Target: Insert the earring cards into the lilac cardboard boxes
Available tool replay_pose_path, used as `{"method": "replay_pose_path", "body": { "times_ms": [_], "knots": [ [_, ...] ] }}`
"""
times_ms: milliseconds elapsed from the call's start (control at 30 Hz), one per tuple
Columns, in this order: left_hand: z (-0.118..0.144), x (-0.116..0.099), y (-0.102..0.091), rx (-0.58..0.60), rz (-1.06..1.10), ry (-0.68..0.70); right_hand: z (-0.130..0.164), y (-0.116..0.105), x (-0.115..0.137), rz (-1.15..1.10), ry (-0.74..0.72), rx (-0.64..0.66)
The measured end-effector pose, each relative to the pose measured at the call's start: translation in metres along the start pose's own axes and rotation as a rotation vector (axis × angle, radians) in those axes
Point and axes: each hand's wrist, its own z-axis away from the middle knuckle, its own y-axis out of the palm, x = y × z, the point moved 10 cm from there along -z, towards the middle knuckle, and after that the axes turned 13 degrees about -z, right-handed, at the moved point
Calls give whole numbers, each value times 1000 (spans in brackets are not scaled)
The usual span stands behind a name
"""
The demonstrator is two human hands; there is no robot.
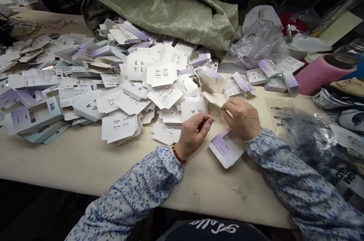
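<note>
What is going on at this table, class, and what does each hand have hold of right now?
A person in blue-flecked sleeves sits at a cream table. The left hand rests curled at the edge of a heap of white earring cards. The right hand pinches a small white card above a flat lilac box. More lilac boxes lie behind, beside a green woven sack and crumpled clear plastic bags.
</note>
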Motion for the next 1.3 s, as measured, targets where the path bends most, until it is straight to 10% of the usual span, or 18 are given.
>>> {"method": "replay_pose_path", "body": {
  "times_ms": [133, 300, 700, 1000, 1300],
  "knots": [
    [1, 10, -8, -124, 51, -80, 30, -34, -27, -546, 295, -205],
    [0, 22, -2, -94, 47, -180, 59, -4, -34, -1006, 499, -169],
    [0, 20, 8, -34, 139, -255, 72, -10, -39, -823, 413, -505],
    [9, 26, 20, 55, 145, -296, 59, -16, -18, -586, 313, -323],
    [2, -8, 25, 252, -308, 181, 66, -8, -37, -830, 502, -311]
  ]
}}
